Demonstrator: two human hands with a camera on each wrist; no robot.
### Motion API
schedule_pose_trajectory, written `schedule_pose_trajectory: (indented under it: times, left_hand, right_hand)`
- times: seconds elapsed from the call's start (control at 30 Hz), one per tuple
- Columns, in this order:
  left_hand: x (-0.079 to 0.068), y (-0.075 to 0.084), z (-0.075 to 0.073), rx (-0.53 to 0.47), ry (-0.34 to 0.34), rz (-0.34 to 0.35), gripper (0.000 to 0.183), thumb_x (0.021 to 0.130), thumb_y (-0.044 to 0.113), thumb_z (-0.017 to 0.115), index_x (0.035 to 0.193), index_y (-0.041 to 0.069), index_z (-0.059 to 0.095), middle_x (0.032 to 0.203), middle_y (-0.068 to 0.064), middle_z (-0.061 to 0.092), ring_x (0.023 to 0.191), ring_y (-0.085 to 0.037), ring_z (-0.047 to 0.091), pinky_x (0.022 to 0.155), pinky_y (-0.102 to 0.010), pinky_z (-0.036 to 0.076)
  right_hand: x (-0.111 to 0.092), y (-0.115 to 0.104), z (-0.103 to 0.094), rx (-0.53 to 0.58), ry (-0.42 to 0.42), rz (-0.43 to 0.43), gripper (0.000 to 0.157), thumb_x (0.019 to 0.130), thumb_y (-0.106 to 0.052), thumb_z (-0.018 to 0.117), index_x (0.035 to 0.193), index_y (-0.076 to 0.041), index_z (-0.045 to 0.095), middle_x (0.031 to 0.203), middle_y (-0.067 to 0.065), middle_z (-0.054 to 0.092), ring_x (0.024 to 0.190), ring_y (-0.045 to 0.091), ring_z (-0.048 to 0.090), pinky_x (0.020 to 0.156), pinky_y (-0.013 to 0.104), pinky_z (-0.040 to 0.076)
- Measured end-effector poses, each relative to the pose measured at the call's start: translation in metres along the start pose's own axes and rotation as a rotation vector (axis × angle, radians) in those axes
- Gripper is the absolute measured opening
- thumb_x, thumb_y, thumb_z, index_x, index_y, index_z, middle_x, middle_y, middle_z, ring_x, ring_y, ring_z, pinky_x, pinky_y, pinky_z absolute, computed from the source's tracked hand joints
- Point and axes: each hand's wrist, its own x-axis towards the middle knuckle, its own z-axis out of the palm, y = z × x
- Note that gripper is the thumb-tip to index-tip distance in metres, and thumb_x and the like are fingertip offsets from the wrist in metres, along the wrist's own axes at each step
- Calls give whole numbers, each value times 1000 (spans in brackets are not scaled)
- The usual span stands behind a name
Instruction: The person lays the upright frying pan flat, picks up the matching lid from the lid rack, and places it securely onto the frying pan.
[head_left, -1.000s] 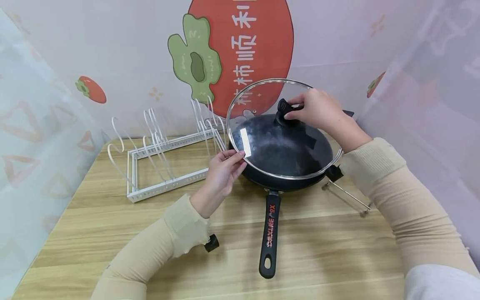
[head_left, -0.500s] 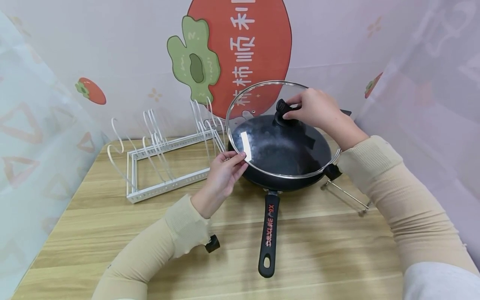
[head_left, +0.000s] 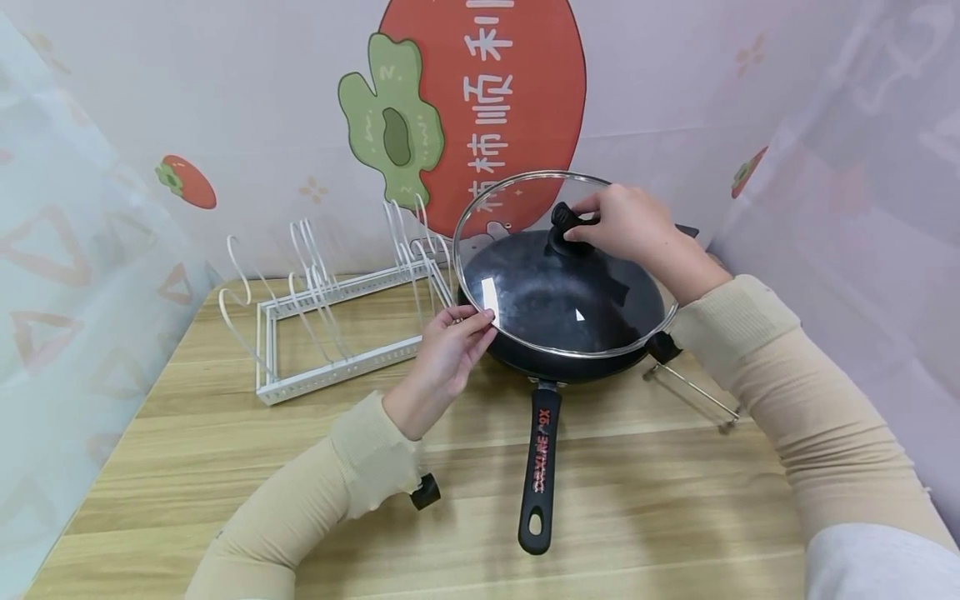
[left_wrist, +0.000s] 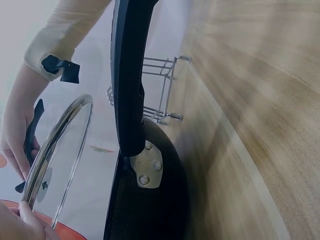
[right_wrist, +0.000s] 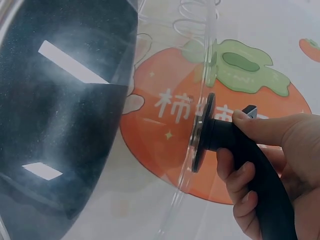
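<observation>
A glass lid (head_left: 517, 333) with a steel rim is held above a black frying pan (head_left: 517, 360), tilted, its far edge raised. My right hand (head_left: 626, 223) grips the lid's black knob handle (right_wrist: 265, 185), fingers wrapped round it in the right wrist view. My left hand (head_left: 453, 346) pinches the lid's near-left rim between thumb and fingers; in the left wrist view the steel rim (left_wrist: 67, 117) stands clear of the pan (left_wrist: 155, 210). The pan's long handle (head_left: 538, 467) points toward me. Part of the pan shows through the glass.
A white wire rack (head_left: 337, 367) with upright loops stands left of the pan on the wooden table (head_left: 637, 508). A thin metal rod frame (head_left: 693, 392) shows at the pan's right. A printed curtain (head_left: 262, 100) closes off the back.
The lid's far edge has come down slightly, and the right hand has shifted a little left and lower with the knob. Both hands keep their hold; the pan and rack stay put.
</observation>
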Motion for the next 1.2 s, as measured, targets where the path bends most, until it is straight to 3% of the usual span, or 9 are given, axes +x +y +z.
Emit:
schedule_pose_trajectory:
  times: [0.33,0.57,0.9,1.2]
  left_hand:
    - [-1,1,2,-4,-2,-3,20,96,-13,59,97,6,50,87,-7,61,68,-11,64,73,-20,58]
    - [-1,1,0,-1,9,-3,19,96,-13,59,98,4,50,89,-8,60,69,-11,64,73,-20,58]
    - [0,2,3,-4,28,2,16,97,-10,61,97,4,53,92,-7,64,73,-10,67,74,-20,58]
    - [-1,-1,1,-14,30,-18,18,97,-12,59,92,5,53,86,-6,63,68,-10,66,71,-19,58]
  right_hand:
    - [0,1,2,-17,14,-13,44,98,-32,69,136,-10,67,123,15,71,111,34,61,75,47,46]
    - [0,2,5,-19,18,-18,45,98,-33,69,136,-11,67,120,15,72,103,32,63,67,43,44]
    - [1,3,9,-59,4,-22,44,101,-33,64,139,-10,65,127,16,69,115,37,61,77,52,48]
    - [2,1,10,-55,-20,4,46,101,-33,65,140,-9,63,127,17,69,105,33,61,66,44,45]
